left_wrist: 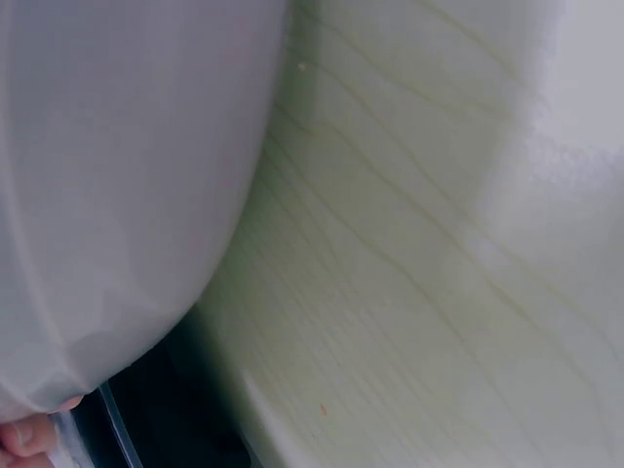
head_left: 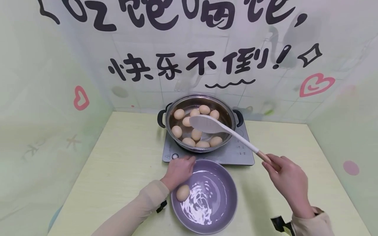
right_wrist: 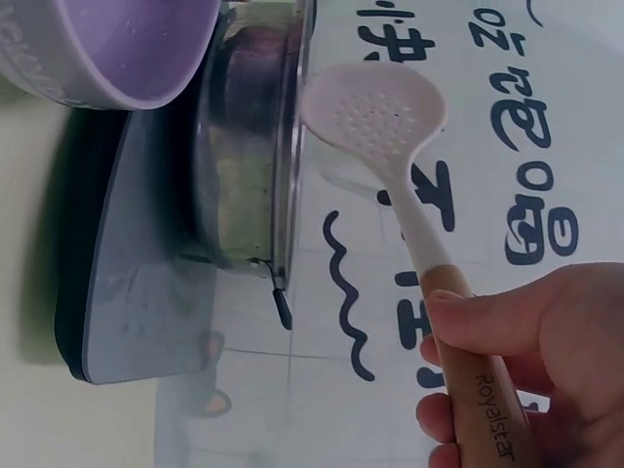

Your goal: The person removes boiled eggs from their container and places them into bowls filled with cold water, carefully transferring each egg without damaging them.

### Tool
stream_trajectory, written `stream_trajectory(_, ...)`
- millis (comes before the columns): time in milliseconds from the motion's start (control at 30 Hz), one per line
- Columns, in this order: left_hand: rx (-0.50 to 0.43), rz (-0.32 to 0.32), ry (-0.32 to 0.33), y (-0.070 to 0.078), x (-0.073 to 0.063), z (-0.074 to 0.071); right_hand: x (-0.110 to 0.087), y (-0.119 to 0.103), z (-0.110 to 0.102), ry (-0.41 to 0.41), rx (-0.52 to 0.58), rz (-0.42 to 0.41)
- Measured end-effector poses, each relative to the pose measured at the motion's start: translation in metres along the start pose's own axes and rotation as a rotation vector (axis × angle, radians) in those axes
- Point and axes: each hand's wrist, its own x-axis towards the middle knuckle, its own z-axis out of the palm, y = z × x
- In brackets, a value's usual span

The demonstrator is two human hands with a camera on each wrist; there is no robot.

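Observation:
My right hand [head_left: 287, 180] grips the wooden handle of a white slotted spoon [head_left: 209, 124]. The spoon's head is over the pot [head_left: 200, 150], and in the right wrist view its perforated face [right_wrist: 375, 109] carries nothing. Several eggs [head_left: 216, 141] lie in the metal pot. Below the pot, a purple bowl [head_left: 215, 196] has one egg [head_left: 183, 192] inside near its left wall. My left hand [head_left: 180, 170] holds the bowl's rim at the far left side. In the left wrist view, the bowl's outer wall [left_wrist: 127, 175] hides most of that hand; only fingertips [left_wrist: 29, 437] show.
The pot stands on a flat induction cooker [head_left: 236, 159], with black handles on both sides. A pale wood-grain table [head_left: 124, 157] lies beneath everything. Behind it rises a wall covering [head_left: 133, 98] printed with large black characters, and similar panels flank both sides.

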Motion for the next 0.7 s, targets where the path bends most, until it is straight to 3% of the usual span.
stream_trajectory(300,-0.007,-0.003,-0.014,0.002,0.001,-0.001,0.017,-0.003,0.025,0.057,-0.031,-0.025)
stream_trajectory(700,-0.001,-0.006,-0.021,0.001,0.001,-0.005,0.020,-0.009,0.035,0.003,-0.068,-0.013)
